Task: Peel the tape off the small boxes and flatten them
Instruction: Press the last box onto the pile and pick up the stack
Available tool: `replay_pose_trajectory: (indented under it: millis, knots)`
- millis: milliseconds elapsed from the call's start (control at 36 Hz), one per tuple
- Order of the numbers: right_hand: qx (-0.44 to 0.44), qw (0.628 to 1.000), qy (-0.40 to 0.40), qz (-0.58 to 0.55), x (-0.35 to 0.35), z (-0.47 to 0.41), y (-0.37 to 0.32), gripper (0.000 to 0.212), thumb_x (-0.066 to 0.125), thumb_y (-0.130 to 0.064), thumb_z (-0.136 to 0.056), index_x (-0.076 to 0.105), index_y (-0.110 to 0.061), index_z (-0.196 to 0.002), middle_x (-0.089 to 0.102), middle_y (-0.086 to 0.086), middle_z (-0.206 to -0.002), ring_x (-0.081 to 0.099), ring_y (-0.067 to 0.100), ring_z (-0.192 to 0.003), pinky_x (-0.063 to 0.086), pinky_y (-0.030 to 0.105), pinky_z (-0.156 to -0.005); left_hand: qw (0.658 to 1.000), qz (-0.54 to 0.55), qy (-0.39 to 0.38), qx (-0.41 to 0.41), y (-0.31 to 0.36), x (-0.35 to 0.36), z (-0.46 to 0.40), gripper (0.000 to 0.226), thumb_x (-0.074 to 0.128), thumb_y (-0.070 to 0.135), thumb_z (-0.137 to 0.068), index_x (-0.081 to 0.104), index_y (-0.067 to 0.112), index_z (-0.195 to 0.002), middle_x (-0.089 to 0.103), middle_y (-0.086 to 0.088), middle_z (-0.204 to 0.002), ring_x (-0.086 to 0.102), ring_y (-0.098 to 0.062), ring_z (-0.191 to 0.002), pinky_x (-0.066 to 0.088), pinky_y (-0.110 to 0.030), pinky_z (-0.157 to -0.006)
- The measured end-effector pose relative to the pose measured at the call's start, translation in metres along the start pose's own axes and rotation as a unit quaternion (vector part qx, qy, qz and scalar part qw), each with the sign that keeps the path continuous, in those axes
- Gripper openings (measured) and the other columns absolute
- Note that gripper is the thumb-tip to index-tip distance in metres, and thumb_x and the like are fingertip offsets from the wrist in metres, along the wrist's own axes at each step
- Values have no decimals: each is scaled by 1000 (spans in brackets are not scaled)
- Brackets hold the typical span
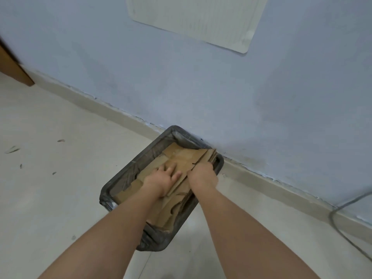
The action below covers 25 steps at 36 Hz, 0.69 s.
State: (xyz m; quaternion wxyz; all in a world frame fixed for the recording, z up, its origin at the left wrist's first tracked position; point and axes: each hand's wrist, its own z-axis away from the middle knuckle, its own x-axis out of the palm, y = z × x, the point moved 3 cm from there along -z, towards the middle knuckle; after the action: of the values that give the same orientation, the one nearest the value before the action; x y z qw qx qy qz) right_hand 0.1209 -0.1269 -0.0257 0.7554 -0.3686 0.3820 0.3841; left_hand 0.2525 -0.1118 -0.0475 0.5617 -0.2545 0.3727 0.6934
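Floor bin (128, 168): flat cardboard (181, 158) lengthwise, both hands pressing.

It looks like a plain room in a home: pale blue painted wall (201, 93), beige glossy tiled floor (50, 198), brown wooden door corner (12, 67).

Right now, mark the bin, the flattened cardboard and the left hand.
bin (219, 162): head view, far right rim.
flattened cardboard (181, 156): head view, top sheet.
left hand (161, 179): head view, back of hand.
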Motion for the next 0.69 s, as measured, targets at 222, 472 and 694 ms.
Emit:
replay_pose_trajectory:
  millis: [222,472,694]
  knots:
    - [-177,944,149,237,-42,23,-1,35,38,-19,-94,46,-9,-126,39,12,-130,38,30,-119,37,40,-95,994,62,77,-34,1,-8,8,51,20,51,-99,40,23,-137,42,-14,-134,40,-31,-124,43,-45,-92]
    - [-326,915,-93,219,-2,30,-23,53,24,-44,-100,35,-17,-144,15,12,-157,4,25,-146,7,43,-119,996,78,8,-44,-10,11,21,56,15,44,-100,6,26,-152,13,-11,-157,14,-34,-143,22,-48,-113]
    - [-325,913,-86,233,32,20,7,58,11,-50,-100,12,-26,-152,0,3,-161,-12,17,-147,-7,39,-117,996,70,10,-59,-4,39,16,56,15,40,-102,-7,26,-151,-8,-12,-159,-5,-35,-145,11,-44,-117]
